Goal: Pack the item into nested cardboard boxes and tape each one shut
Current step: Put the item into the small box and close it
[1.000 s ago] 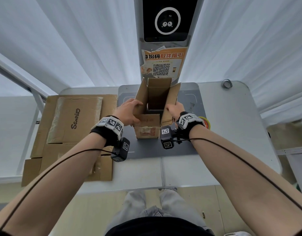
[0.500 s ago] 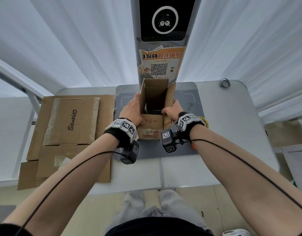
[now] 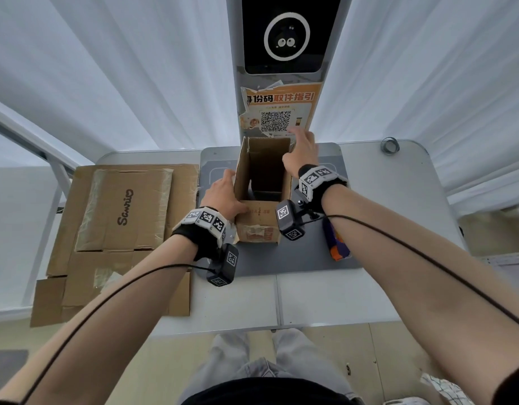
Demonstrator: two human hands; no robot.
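Fingers of the left hand (image 3: 223,194) lie flat and straight against the left outside wall of the open cardboard box (image 3: 259,226), thumb running along the near flap; nothing curled round anything. Right hand (image 3: 301,153) is up at the far right corner of the box, fingers spread loosely, resting on the right flap's top edge. Can't tell whether the fingertips pinch the flap or just touch it.

Box stands upright with its top open and flaps up, on a grey mat (image 3: 311,258) in the middle of the white table (image 3: 369,287). Interior is dark; something low sits at the bottom, can't make out what. Old tape remnants and faded print show on the near face.

Left of the box: a stack of flattened cardboard (image 3: 121,217) lying on the table, top sheet printed "Sanrio", hanging over the table's left and near edges. Right of the box, just behind the right wrist: an orange-and-blue object (image 3: 337,247) on the mat, mostly hidden by the forearm. Far right of the box, near the table's back corner: a tape roll (image 3: 390,146). Directly behind the box: a grey post with a QR-code poster (image 3: 278,112) and a black screen above it.

Both wrists wear marker-tagged bands with cabled pods.
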